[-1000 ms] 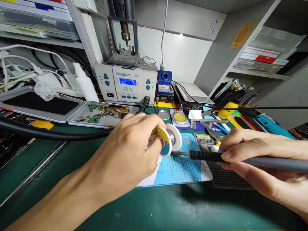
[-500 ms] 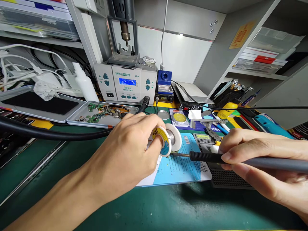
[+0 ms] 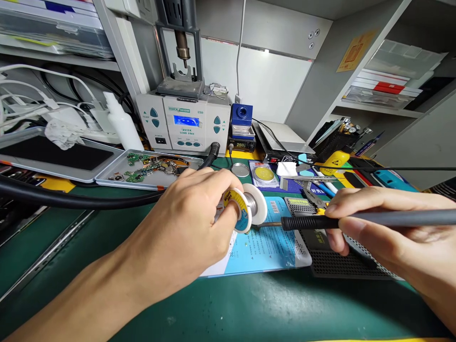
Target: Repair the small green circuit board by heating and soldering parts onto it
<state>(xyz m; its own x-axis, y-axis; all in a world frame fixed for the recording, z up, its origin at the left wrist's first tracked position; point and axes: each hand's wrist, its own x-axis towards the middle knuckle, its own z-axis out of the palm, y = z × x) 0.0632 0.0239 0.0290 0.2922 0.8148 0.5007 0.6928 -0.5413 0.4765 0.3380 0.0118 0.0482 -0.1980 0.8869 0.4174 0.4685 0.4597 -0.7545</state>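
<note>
My left hand (image 3: 194, 213) is closed around a small spool of solder wire (image 3: 252, 201), white-rimmed with a yellow and blue label. In my right hand (image 3: 384, 228) is a soldering iron (image 3: 309, 222), held like a pen, its black ribbed grip pointing left. The iron's metal tip reaches just under the spool, above a blue and white printed sheet (image 3: 270, 251). A small part at the tip is mostly hidden by the spool and hand, so I cannot tell whether the tip touches it.
Behind my hands stand a hot-air station (image 3: 185, 121), a small soldering station (image 3: 242, 142) and a tray of circuit boards (image 3: 110, 183). A flux tin (image 3: 264, 174) and pliers (image 3: 313, 197) lie to the right. A thick black hose (image 3: 71, 199) crosses the left side.
My right hand has shifted its grip, and the iron's rear has tilted up a little. The tip and the spool stay in nearly the same place. The whole view has moved slightly.
</note>
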